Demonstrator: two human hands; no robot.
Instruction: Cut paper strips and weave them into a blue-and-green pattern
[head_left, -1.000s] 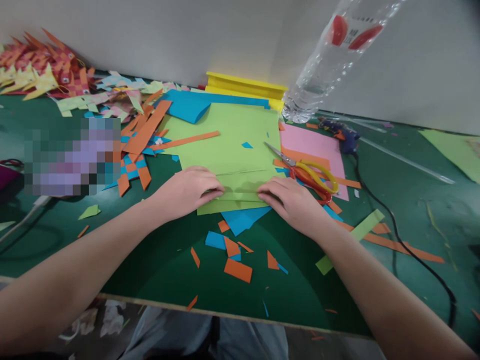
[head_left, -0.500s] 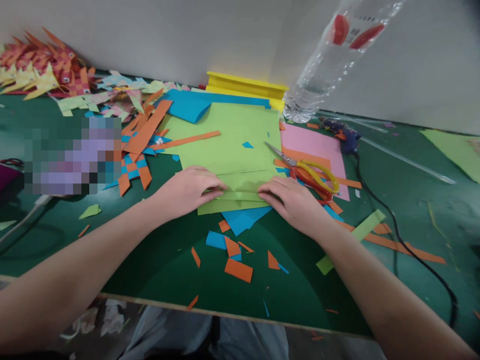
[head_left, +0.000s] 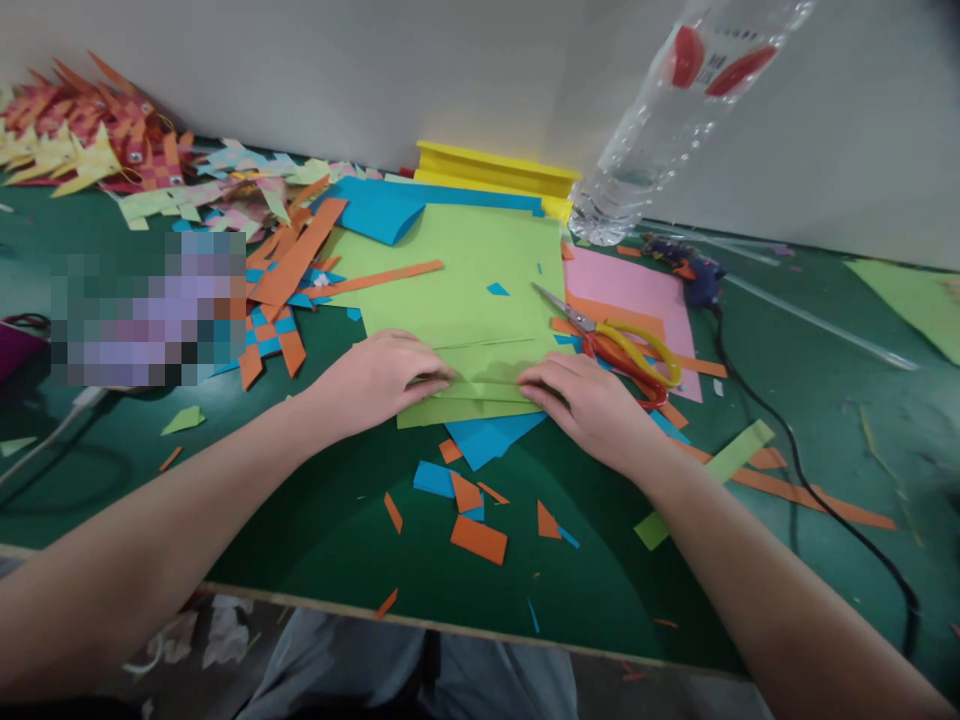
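Observation:
A light green paper sheet (head_left: 465, 290) lies in the middle of the green table (head_left: 337, 540), its near edge folded up into a narrow strip (head_left: 484, 385). My left hand (head_left: 379, 380) presses the left end of that fold, fingers curled together on the paper. The right end of the fold lies under my right hand (head_left: 589, 405), whose fingertips pinch the crease. A blue sheet (head_left: 487, 435) pokes out beneath the fold. Red and yellow scissors (head_left: 619, 345) lie just right of my right hand on pink paper (head_left: 637, 290).
Orange and blue scraps (head_left: 476, 535) litter the near table. Woven paper fish (head_left: 82, 150) pile at the far left. A clear plastic bottle (head_left: 660, 120) leans by the wall, yellow folded paper (head_left: 491, 175) beside it. A glue gun (head_left: 686, 270) and its black cable (head_left: 795, 460) run down the right.
Both hands stay on the fold; my left fingers have crept slightly right along the crease. The view has shifted a little.

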